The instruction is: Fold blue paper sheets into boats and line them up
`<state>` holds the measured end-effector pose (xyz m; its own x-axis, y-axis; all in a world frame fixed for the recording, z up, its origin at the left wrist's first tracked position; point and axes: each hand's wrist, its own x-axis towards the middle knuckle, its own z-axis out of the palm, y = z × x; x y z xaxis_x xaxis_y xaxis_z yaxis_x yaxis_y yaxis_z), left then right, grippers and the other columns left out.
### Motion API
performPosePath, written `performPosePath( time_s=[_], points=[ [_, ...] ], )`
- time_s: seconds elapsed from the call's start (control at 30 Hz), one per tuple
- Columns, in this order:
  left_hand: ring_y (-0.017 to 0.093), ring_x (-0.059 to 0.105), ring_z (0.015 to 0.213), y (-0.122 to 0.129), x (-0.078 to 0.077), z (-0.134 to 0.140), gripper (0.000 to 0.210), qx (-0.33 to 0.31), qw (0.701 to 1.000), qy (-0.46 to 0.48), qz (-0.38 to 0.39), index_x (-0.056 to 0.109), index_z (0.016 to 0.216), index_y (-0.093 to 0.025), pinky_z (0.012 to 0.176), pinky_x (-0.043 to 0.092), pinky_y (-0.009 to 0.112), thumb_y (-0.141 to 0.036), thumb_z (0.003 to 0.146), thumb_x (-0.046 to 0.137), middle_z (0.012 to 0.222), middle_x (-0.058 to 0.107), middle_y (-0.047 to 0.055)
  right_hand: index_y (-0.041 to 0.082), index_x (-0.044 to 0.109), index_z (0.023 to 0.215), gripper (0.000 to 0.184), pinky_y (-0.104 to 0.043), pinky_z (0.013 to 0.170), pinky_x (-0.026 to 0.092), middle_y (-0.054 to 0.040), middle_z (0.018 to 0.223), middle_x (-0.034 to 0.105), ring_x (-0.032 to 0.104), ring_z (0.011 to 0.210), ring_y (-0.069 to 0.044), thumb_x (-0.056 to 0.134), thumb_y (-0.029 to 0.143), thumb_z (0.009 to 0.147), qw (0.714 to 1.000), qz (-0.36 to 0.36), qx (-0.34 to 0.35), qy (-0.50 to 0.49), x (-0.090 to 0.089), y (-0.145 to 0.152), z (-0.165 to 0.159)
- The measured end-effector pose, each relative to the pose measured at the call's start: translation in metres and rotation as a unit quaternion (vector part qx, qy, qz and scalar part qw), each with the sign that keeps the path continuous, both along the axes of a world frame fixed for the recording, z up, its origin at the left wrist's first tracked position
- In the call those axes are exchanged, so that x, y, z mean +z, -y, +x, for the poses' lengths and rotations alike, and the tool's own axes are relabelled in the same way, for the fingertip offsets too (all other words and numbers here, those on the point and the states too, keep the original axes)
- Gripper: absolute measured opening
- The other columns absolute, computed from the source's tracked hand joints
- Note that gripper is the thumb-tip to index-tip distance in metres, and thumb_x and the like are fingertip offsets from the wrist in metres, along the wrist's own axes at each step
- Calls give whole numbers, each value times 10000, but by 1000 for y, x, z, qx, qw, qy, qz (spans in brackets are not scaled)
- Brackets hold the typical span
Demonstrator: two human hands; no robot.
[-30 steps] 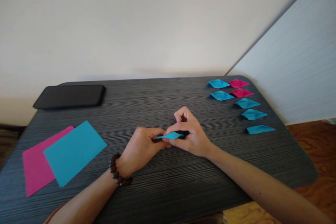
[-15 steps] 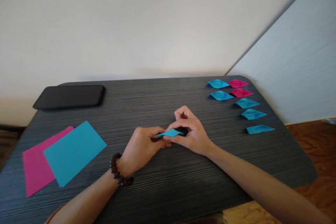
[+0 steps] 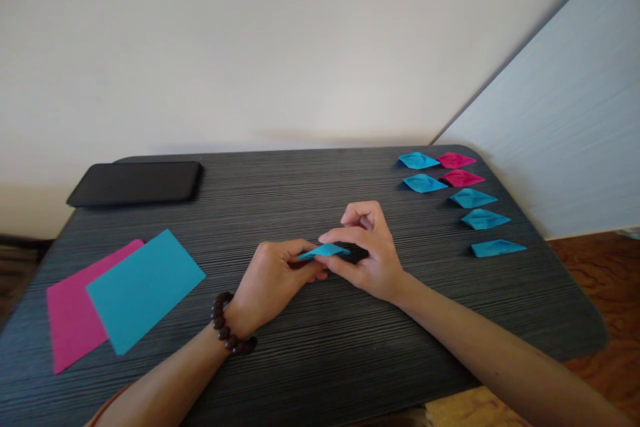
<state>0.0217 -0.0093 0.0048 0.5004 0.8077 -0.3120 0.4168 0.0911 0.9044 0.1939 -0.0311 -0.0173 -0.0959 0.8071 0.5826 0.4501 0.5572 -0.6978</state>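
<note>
A small folded blue paper boat (image 3: 327, 250) is held just above the dark table, its pointed ends to left and right. My left hand (image 3: 275, 272), with a dark bead bracelet (image 3: 231, 333) at the wrist, pinches its left end between thumb and fingers. From the right, my right hand (image 3: 373, 253) grips its middle with the thumb on the near side and the index finger at the far side. The other right fingers are curled above it. The boat's underside is hidden.
Several blue folded boats (image 3: 483, 219) and two pink ones (image 3: 463, 178) stand along the table's (image 3: 310, 360) right side. At left, a blue paper sheet (image 3: 145, 290) overlaps a pink sheet (image 3: 73, 327). A black phone-like slab (image 3: 135, 183) lies behind them; a wall (image 3: 280, 47) borders the back.
My right hand's fingers have lifted and spread a little, with the thumb now over the boat's middle. The left hand keeps its pinch almost unmoved. The whole view has shifted slightly.
</note>
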Motion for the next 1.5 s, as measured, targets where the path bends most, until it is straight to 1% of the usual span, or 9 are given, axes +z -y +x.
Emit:
performPosePath(
  time_s=[0.13,0.27,0.43,0.6,0.8,0.93,1.13,1.33,1.5],
  points=[
    [138,662,698,0,0,0,106,17,1000,3,-12,676,744,-184,634,504,197,-276,767,629,708,707,-14,273,683,848,155,-275,608,451,-25,939,412,459,760,-120,701,187,720,998,52,-19,25,-3,1,2],
    [137,667,692,0,1,1,96,27,1000,0,1,676,753,-180,627,512,193,-264,770,631,711,711,-11,274,692,862,168,-280,626,465,-27,954,461,478,767,-122,710,185,720,998,60,-15,34,-4,0,4],
    [130,670,679,2,0,0,102,34,999,-3,12,684,795,-183,625,514,188,-268,774,631,708,718,-14,256,686,864,101,-312,704,500,-35,1026,596,563,827,-140,653,208,782,1000,7,24,1,0,-3,5],
    [126,667,667,2,-3,0,110,45,999,-2,20,688,819,-187,615,512,187,-266,780,622,706,716,-16,220,679,865,86,-309,756,512,-40,922,675,623,827,-143,650,200,787,997,-44,62,-33,5,-5,3],
    [122,649,652,1,-3,0,111,31,998,-6,46,691,792,-185,601,486,185,-275,770,629,686,706,-24,218,651,909,140,-317,801,509,-45,950,681,629,881,-150,662,182,775,995,-27,88,-24,3,-5,4],
    [103,598,599,-1,-3,-2,77,-4,997,-16,82,684,730,-177,539,427,169,-229,754,631,630,669,-44,218,627,951,184,-322,820,502,-51,996,665,619,916,-152,655,167,776,995,8,99,7,0,-4,3],
    [98,566,594,-2,-6,-3,106,-31,996,-19,83,656,678,-169,517,394,166,-233,756,622,607,634,-50,225,605,976,211,-327,807,507,-53,976,650,613,902,-156,656,190,774,995,14,93,22,1,-4,2],
    [123,646,657,0,-3,-2,130,-12,999,8,33,679,792,-177,613,486,191,-288,785,612,682,697,-23,222,619,933,163,-321,802,510,-48,976,639,609,894,-154,649,189,776,997,-10,78,-5,1,-2,3],
    [130,667,650,2,-6,-1,163,17,999,6,29,679,854,-181,619,516,198,-312,805,595,679,702,-12,225,652,886,99,-311,784,509,-40,973,643,614,866,-145,634,196,793,997,-28,68,-13,2,-2,4]
  ],
)
